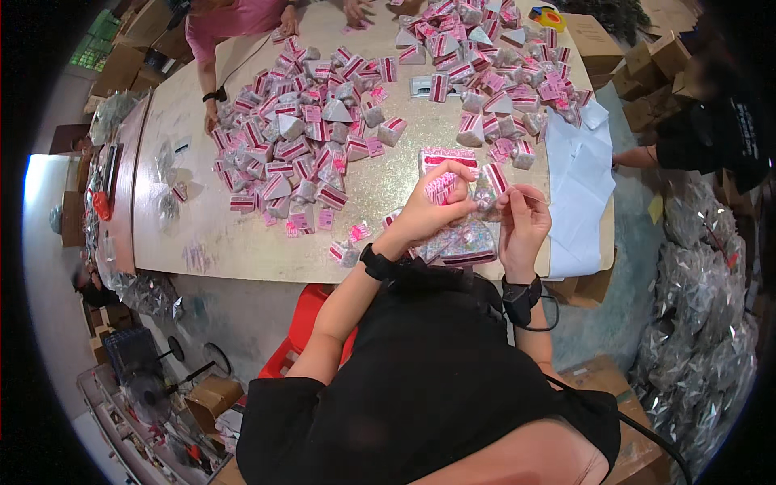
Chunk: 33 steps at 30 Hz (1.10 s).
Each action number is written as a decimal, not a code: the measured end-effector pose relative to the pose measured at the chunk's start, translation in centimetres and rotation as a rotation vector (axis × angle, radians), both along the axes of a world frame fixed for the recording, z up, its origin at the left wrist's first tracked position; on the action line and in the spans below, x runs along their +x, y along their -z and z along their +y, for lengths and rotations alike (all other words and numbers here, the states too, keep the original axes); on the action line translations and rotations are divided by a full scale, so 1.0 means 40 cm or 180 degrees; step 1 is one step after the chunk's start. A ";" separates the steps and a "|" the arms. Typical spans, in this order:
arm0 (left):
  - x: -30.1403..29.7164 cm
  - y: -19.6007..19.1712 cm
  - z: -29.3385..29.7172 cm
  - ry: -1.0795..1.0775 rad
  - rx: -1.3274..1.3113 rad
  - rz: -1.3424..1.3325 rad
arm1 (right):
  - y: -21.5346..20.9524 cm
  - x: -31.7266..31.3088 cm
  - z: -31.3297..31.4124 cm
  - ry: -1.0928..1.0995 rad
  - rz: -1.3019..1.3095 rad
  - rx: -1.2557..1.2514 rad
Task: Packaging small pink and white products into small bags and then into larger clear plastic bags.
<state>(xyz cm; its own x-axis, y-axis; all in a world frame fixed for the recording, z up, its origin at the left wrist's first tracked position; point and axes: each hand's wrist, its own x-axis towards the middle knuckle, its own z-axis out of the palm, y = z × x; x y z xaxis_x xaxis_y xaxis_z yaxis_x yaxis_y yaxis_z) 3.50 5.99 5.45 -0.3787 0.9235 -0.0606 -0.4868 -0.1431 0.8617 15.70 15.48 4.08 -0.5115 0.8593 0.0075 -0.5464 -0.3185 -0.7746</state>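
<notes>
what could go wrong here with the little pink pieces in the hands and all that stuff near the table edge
1. The left hand pinches a small pink striped piece at its fingertips above the table; a slip could drop it among the look-alike wedge packs.
2. The shiny packet under the hands lies close to the near table edge, so a nudge from the right hand might push it off.
3. The white paper sheets hang over the table's right edge and might slide off.
</notes>
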 end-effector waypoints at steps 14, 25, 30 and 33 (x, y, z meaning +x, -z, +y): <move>0.024 -0.003 0.008 0.0490 -0.0411 0.0046 | -0.018 -0.006 -0.012 -0.0246 -0.0623 0.0849; 0.019 0.026 -0.002 0.0424 -0.0498 0.0032 | -0.016 0.004 0.056 0.0019 -0.0179 -0.0283; 0.019 0.037 -0.001 0.0315 -0.0635 -0.0143 | -0.022 0.013 0.098 0.0185 0.0388 -0.0773; 0.015 0.044 -0.006 0.0352 -0.0570 -0.0168 | -0.034 0.014 0.100 0.0396 0.0265 -0.0982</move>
